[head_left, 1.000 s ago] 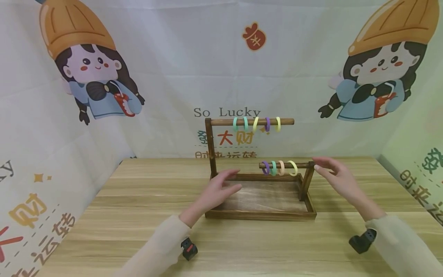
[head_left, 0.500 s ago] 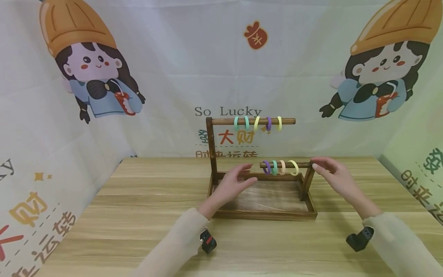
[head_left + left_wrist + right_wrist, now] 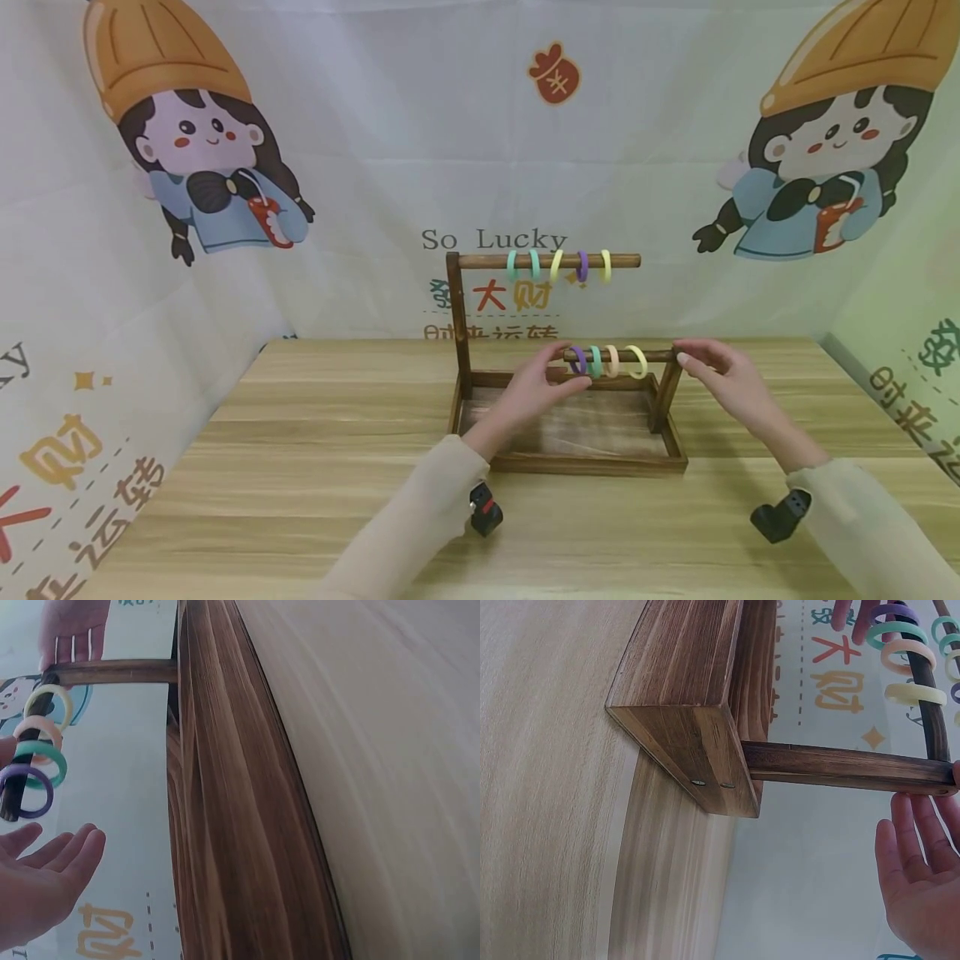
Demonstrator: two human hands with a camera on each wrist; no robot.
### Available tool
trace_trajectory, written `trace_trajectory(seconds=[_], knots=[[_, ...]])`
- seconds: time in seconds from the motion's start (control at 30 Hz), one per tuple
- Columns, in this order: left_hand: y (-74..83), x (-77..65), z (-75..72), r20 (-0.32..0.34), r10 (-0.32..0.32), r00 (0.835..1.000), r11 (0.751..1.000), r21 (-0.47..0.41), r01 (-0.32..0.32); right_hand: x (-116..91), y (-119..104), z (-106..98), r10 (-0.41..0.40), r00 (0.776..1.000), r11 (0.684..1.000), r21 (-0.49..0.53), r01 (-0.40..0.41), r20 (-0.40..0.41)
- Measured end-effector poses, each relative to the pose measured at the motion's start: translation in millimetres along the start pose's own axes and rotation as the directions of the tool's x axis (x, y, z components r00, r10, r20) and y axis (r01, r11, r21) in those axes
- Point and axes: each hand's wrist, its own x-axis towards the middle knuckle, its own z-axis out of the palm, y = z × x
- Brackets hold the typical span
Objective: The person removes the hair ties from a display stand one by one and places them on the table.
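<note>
Left hand (image 3: 528, 383) has slid rightward since the earlier frames, from over the left end of the tray (image 3: 585, 464) to the free end of the lower bar (image 3: 656, 357), while the right hand (image 3: 723, 379) stays put. The left thumb and fingers stand apart, with the purple ring (image 3: 578, 362) between them; whether a fingertip touches it, I cannot tell. Right thumb and fingertips pinch the top of the short post (image 3: 664, 396), at the bar's other end. What counts is that the purple ring lies just right of the left palm, outermost on a bar whose long axis runs sideways from one hand to the other; the left hand is clearly nearer, and the free left end looks like the only way off. Counting inward from there come one purple, one teal, one peach and one yellow ring, four in all, the yellow set a little apart. Higher up, the upper bar (image 3: 495, 262) reaches right from the tall post (image 3: 459, 325) and bears five rings: two teal, two yellow, one purple. Two bars, two posts and one tray form the rack, standing on one table (image 3: 300, 467).
</note>
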Motion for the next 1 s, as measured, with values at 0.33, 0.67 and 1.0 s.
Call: trace_trajectory(seconds=[0.33,0.67,1.0], knots=[[5.2,3.2,15.2,-0.100,0.049,0.994,0.999,0.005,-0.049,1,0,-1,-0.003,1.000,1.000,-0.003,0.003,0.010],[4.2,2.8,17.9,-0.186,0.155,0.970,0.988,0.046,-0.148,0,-2,0,0.006,1.000,1.000,-0.010,-0.005,0.013],[4.0,1.0,11.3,-0.186,0.169,0.968,0.985,0.050,-0.162,-1,-3,-1,0.014,1.000,1.000,-0.007,-0.014,0.013]])
